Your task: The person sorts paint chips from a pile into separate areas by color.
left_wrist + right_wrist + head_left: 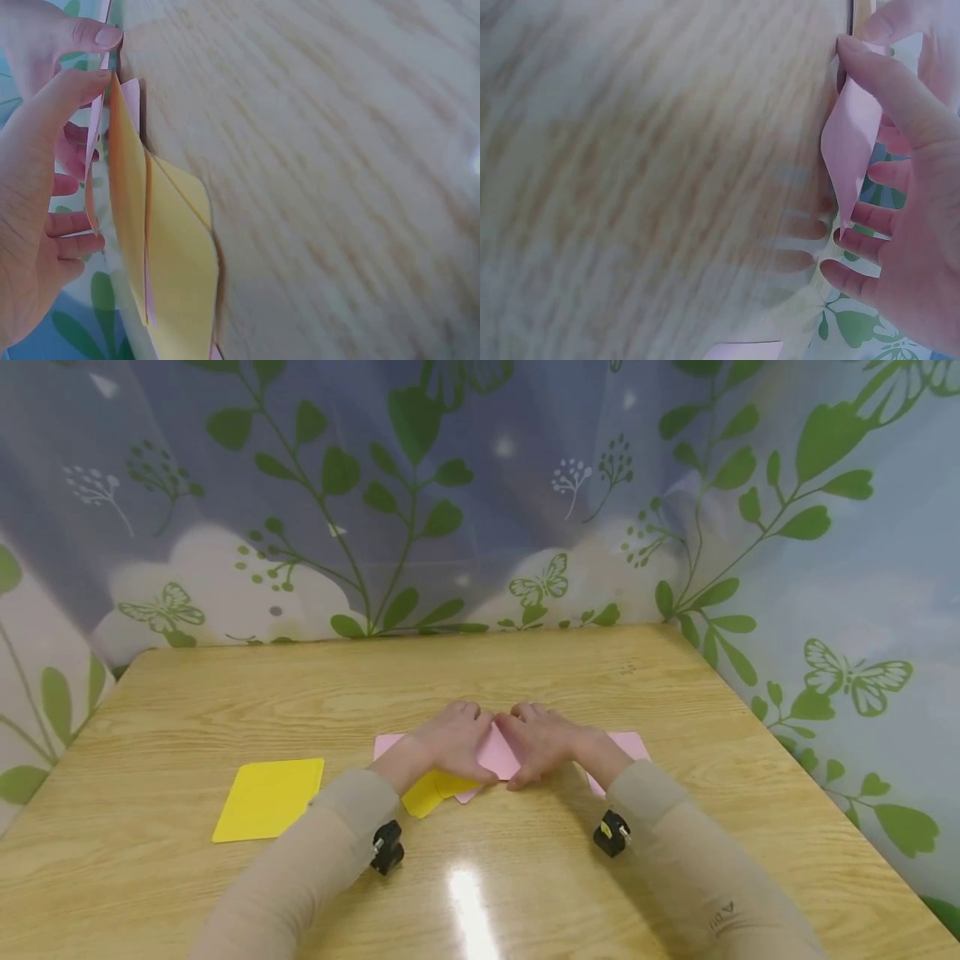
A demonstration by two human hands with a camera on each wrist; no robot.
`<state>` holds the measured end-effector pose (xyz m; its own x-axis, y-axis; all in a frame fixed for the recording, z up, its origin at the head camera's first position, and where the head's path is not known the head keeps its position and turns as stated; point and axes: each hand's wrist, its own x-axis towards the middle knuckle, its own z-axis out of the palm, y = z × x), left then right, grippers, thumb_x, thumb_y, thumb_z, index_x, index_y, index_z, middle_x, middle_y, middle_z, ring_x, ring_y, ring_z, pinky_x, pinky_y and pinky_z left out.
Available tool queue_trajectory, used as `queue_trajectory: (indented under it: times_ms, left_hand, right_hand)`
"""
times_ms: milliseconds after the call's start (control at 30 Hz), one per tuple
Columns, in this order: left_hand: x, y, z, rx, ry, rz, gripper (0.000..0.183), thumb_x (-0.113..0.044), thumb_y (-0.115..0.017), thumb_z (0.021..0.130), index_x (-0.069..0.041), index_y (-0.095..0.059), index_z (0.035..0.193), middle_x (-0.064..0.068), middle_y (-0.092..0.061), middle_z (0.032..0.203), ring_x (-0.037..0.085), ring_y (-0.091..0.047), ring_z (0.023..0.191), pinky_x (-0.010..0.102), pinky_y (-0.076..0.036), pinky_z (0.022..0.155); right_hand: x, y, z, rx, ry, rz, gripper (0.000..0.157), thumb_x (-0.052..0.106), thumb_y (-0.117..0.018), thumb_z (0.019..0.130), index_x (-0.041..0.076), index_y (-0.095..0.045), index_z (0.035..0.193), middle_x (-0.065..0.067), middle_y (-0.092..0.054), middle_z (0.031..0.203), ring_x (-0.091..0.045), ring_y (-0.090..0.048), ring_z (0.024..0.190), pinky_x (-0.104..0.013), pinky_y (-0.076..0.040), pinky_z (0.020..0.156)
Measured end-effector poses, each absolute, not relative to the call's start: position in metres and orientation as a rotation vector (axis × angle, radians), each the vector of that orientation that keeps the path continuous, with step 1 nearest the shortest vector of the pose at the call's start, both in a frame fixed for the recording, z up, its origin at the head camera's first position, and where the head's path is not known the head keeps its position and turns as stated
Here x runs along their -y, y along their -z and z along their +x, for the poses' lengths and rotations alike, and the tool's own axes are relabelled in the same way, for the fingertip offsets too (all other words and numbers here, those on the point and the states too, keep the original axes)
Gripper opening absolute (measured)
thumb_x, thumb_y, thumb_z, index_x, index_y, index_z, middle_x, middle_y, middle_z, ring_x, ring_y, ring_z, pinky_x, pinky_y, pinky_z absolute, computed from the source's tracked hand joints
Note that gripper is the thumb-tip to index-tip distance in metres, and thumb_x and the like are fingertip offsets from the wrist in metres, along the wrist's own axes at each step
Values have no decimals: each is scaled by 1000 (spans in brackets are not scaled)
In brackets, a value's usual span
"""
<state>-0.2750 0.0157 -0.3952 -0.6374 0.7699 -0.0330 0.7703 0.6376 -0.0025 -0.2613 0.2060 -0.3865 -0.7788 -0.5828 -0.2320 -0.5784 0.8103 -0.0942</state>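
Note:
Near the middle of the table, both hands hold a sheet of pink paper (pixel 497 753) between them. My left hand (pixel 456 742) grips its left part, thumb at the near edge and fingers behind, as the left wrist view shows. My right hand (pixel 542 739) pinches the other side, its thumb close to the left thumb. In the right wrist view the pink paper (pixel 851 131) stands tilted up in front of the right fingers. Just below the left palm lies folded yellow paper (pixel 429 795), with pink showing under it.
A stack of square yellow paper (pixel 270 800) lies on the table (pixel 225 702) at the left. More pink paper (pixel 628 745) lies behind the right wrist, and another pink piece (pixel 386 743) shows beside the left wrist. A leaf-patterned curtain (pixel 300 560) hangs along the back.

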Motion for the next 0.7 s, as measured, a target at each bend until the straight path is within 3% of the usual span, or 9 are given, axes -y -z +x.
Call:
queue_trajectory:
  times_ms: [367,567,700]
  left_hand:
    - [-19,389,-274,-2865,102,1329,80,-66,-54,74,-4,-48,125,9,-49,113,24,-43,107,39,-30,101]
    - [-31,386,-270,-2903,147,1279,95,-76,-50,70,-6,-41,134,12,-43,129,28,-37,121,50,-27,102]
    - [-44,389,-266,-2948,231,1270,102,-83,-45,66,-7,-40,133,11,-45,126,27,-40,117,48,-32,98]
  right_hand:
    - [-209,381,-256,-2819,-17,-942,95,55,-71,68,5,-32,139,-14,-40,127,-30,-38,116,-52,-36,94]
    - [-226,375,-250,-2905,-4,-950,98,58,-72,63,0,-36,134,-17,-39,133,-32,-35,124,-54,-34,97]
    - [-239,375,-244,-2965,-55,-970,98,60,-72,61,-1,-38,131,-17,-39,131,-32,-35,123,-53,-34,95]
